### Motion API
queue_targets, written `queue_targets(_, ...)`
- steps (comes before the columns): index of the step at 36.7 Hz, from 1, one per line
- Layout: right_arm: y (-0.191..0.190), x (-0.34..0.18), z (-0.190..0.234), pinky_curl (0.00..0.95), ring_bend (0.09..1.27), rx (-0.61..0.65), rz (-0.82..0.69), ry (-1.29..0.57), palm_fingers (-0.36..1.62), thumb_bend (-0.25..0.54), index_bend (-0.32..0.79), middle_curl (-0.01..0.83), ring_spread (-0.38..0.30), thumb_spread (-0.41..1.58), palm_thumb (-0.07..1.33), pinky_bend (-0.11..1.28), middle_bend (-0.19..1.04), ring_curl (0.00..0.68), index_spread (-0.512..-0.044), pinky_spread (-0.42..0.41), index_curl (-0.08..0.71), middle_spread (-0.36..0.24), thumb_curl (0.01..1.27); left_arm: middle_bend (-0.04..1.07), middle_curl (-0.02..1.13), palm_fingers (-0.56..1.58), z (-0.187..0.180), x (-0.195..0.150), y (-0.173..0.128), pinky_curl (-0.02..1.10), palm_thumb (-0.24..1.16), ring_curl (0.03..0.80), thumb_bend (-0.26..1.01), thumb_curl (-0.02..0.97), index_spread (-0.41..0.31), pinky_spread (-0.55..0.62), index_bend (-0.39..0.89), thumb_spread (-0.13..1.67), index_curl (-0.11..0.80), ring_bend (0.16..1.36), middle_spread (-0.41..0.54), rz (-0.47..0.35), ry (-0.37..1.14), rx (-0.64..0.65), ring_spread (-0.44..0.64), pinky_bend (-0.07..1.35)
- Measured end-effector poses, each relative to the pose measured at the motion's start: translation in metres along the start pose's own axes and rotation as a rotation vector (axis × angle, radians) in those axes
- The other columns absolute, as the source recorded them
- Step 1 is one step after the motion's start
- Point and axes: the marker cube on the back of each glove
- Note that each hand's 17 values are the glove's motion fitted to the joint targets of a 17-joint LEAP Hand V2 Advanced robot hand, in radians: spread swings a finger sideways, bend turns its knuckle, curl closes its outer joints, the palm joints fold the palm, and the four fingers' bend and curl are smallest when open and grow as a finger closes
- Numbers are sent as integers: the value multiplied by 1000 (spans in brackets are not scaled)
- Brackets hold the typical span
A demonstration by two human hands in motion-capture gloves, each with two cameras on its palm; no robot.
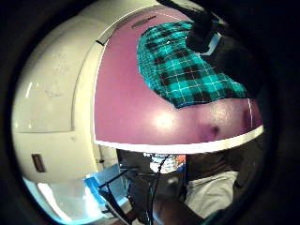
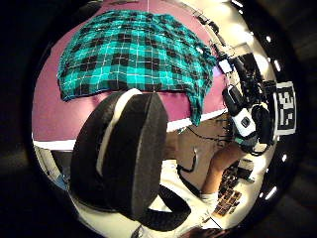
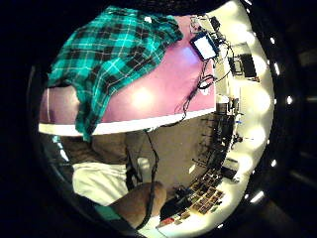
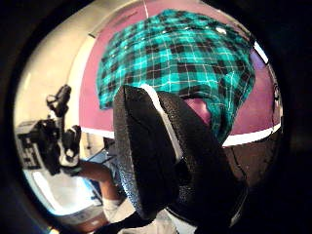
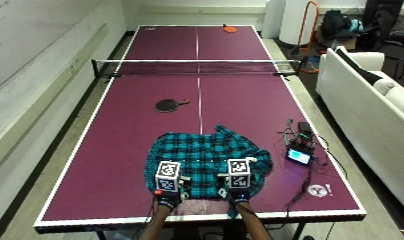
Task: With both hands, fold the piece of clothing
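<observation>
Teal-and-black plaid shirt (image 5: 205, 162) spread flat on near end of purple ping-pong table (image 5: 122, 150), one edge draping over table's near rim. Left hand (image 5: 167, 199) and right hand (image 5: 234, 196) poised side by side above shirt's near hem. Finger positions: cannot tell. Black paddle (image 5: 167, 104) beyond shirt; small lit-screen device (image 5: 299, 156) right of it.

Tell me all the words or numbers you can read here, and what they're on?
None can be read.
Whiteboard: faint writing, too blurred.
Ping-pong table, far corner: a small mark, too small.
Small device: lit screen, too small.
</observation>
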Motion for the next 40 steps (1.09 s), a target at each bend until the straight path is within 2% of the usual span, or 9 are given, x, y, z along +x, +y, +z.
queue_targets(1, 1, 0, -1, 85, 230, -1, 0, -1, 230, 109, 142, 48, 61, 430, 175, 394, 208, 32, -199, 136, 34, -27, 26, 187, 45, 511, 0, 0, 0, 94, 79, 89, 46, 14, -33, 121, 108, 428, 29, 462, 30, 1, 0, 1, 101, 425)
queue_targets(3, 3, 1, -4, 119, 238, -5, 2, -4, 214, 115, 142, 71, 78, 579, 191, 417, 208, 54, -248, 171, 60, -36, 35, 185, 86, 486, 0, 1, 0, 142, 85, 137, 46, 23, -41, 152, 108, 571, 49, 498, 38, 6, -1, 4, 128, 451)
queue_targets(6, 6, 3, -9, 157, 243, -8, 13, 0, 188, 114, 146, 103, 98, 754, 203, 437, 211, 78, -301, 209, 91, -38, 49, 186, 130, 454, -1, 1, -1, 190, 90, 182, 42, 39, -50, 185, 117, 740, 74, 531, 46, 13, 1, 10, 158, 471)
queue_targets(14, 9, 2, -12, 211, 258, 2, -3, -2, 154, 96, 146, 164, 129, 1036, 222, 459, 210, 117, -371, 261, 142, -45, 81, 185, 191, 413, -4, -1, 0, 250, 91, 227, 20, 79, -61, 230, 128, 1002, 126, 570, 57, 5, 9, 3, 199, 490)
queue_targets(21, 15, 0, -14, 244, 271, -9, -55, -3, 130, 65, 130, 205, 140, 1143, 220, 479, 208, 144, -389, 279, 166, -47, 106, 185, 227, 394, -1, 0, 3, 279, 92, 244, -4, 110, -65, 245, 129, 1106, 159, 585, 61, 9, 16, -4, 213, 495)
queue_targets(28, 15, 2, 1, 282, 309, -34, -57, 2, 61, 21, 81, 239, 155, 1162, 208, 540, 214, 174, -386, 283, 155, -33, 129, 186, 256, 379, 15, 1, 0, 302, 89, 257, -13, 136, -67, 251, 124, 1155, 182, 597, 62, 10, 15, -5, 218, 499)
queue_targets(37, -23, 10, 75, 322, 333, -114, -27, 18, -62, 0, 67, 260, 181, 1144, 267, 638, 197, 195, -360, 276, 128, 19, 173, 183, 281, 330, 71, -6, -23, 331, 94, 275, -14, 166, -48, 255, 98, 1157, 190, 620, 76, -23, -34, -54, 225, 529)
queue_targets(40, -21, 14, 83, 327, 335, -144, -7, 22, -79, 0, 72, 264, 186, 1137, 296, 648, 193, 200, -352, 274, 124, 28, 188, 181, 288, 307, 78, -8, -21, 340, 102, 281, -14, 177, -37, 257, 93, 1149, 188, 634, 80, -40, -44, -68, 229, 544)
